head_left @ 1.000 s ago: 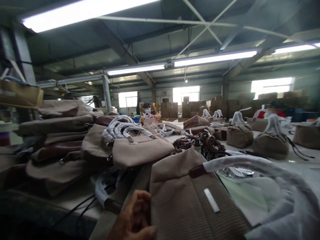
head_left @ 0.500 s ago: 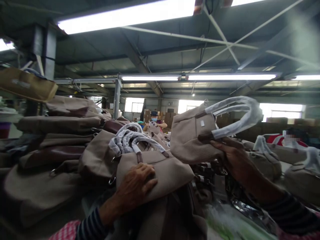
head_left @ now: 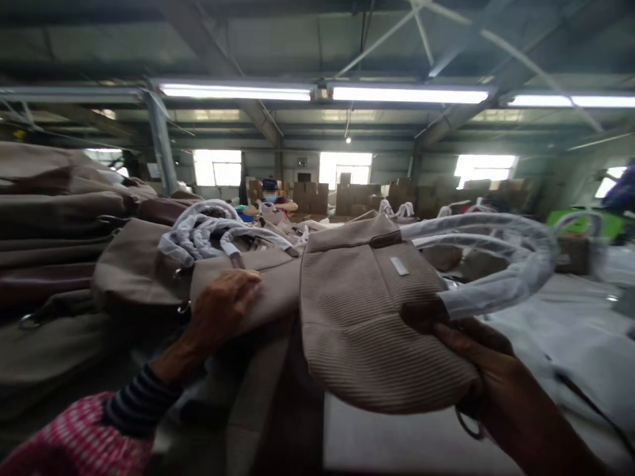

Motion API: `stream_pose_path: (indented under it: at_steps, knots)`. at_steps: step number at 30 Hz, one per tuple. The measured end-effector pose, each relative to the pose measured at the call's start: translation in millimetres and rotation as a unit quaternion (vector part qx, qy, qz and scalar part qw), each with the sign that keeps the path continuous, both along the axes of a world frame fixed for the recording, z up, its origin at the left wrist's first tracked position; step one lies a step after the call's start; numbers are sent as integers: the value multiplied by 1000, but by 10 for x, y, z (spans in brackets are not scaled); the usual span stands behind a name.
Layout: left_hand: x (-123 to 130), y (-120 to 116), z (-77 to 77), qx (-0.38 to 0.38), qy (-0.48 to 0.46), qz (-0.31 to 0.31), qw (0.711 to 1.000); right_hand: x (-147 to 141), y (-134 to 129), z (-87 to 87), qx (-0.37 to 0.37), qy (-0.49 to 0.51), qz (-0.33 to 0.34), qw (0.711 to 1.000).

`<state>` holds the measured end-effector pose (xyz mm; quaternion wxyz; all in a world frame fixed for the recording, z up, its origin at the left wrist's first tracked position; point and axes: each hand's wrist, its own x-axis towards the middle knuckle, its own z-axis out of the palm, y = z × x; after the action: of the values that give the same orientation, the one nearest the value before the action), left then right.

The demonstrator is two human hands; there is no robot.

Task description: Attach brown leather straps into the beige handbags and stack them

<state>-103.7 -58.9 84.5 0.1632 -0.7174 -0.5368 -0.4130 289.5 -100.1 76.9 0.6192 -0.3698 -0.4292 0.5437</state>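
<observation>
A taupe ribbed handbag [head_left: 367, 317] hangs tilted in front of me, with a small pale label and a dark brown patch at the handle base. My right hand [head_left: 489, 370] is closed on its right side near that patch. White film wraps its handles [head_left: 501, 291], which point right. My left hand [head_left: 225, 301] lies on top of another taupe bag [head_left: 275, 281], thumb and bent fingers apart on its surface. That bag's wrapped handles [head_left: 258, 235] stand up just behind the hand.
Taupe and brown bags [head_left: 54, 225] are stacked at the left. A pale work surface [head_left: 397, 436] shows below the held bag, and white plastic sheeting [head_left: 560, 337] lies at the right. Farther back are a masked person [head_left: 270, 198] and cardboard boxes [head_left: 357, 198].
The held handbag is nearer and lower in view, its ribbed face turned more toward me. My view has swung right and down. My left hand stays on the other bag.
</observation>
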Motion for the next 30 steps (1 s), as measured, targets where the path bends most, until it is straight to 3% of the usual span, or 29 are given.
stream_pose_path:
  at_steps: [2,4,6,10,13,15,17,20,22,26,30]
  knots:
    - [277,-208,126,64,26,13,998,106,-299,-244,-61,19,9,998]
    - [718,-454,232,97,65,-72,991,139,-525,-522,-114,25,1,993]
    - [1268,-679,242,46,101,-167,980,149,-669,-817,-139,-13,-31,990]
    - [2310,-865,-78,-134,148,-268,943,247,-781,-1356,-115,-112,-48,986]
    - [2776,-776,-378,-245,165,-318,901,375,-766,-1588,-100,-137,4,985]
    - [2928,-684,-491,-301,168,-322,882,439,-731,-1601,-113,-151,63,980]
    - [2987,-607,-533,-349,140,-317,871,478,-695,-1507,-116,-135,128,976]
    - [2960,-554,-535,-382,31,-312,869,540,-675,-1305,-65,-90,209,972]
    - [2893,-553,-527,-386,-64,-301,870,618,-682,-1220,-49,-97,226,968]
    - [2731,-563,-488,-361,-306,-252,844,838,-663,-1148,-35,-180,144,972]
    - [2634,-525,-440,-255,-558,-212,761,943,-517,-944,85,-268,5,960]
